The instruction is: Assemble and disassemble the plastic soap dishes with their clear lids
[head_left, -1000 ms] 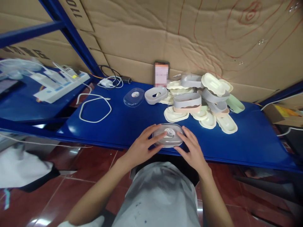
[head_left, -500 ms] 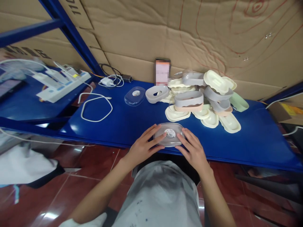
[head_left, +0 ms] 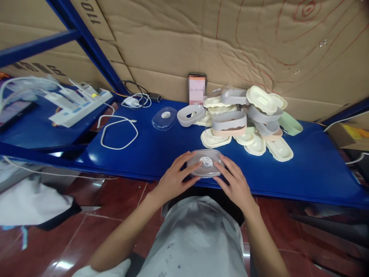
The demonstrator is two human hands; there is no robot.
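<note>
A grey oval soap box with a clear lid (head_left: pixel 198 169) lies at the front edge of the blue table, a round white label (head_left: pixel 206 162) on its top. My left hand (head_left: pixel 177 173) grips its left end, one finger resting on the lid near the label. From the other side my right hand (head_left: pixel 233 175) holds the right end, fingertips on the lid and thumb at the near edge. Beyond my hands is a pile of soap box parts: a grey oval ring (head_left: pixel 229 122), cream trays (head_left: pixel 280 149) and a green piece (head_left: pixel 291 124).
A loose clear lid (head_left: pixel 164 118) with a label lies left of the pile. A phone (head_left: pixel 197 89) leans on the cardboard wall (head_left: pixel 161 50). To the left are a white cable (head_left: pixel 119 148), a charger (head_left: pixel 132 101) and a power strip (head_left: pixel 82 109) beside the blue frame (head_left: pixel 89 42).
The view has shifted slightly. Both hands stay on the soap box in nearly the same grip, and the parts on the table have not moved.
</note>
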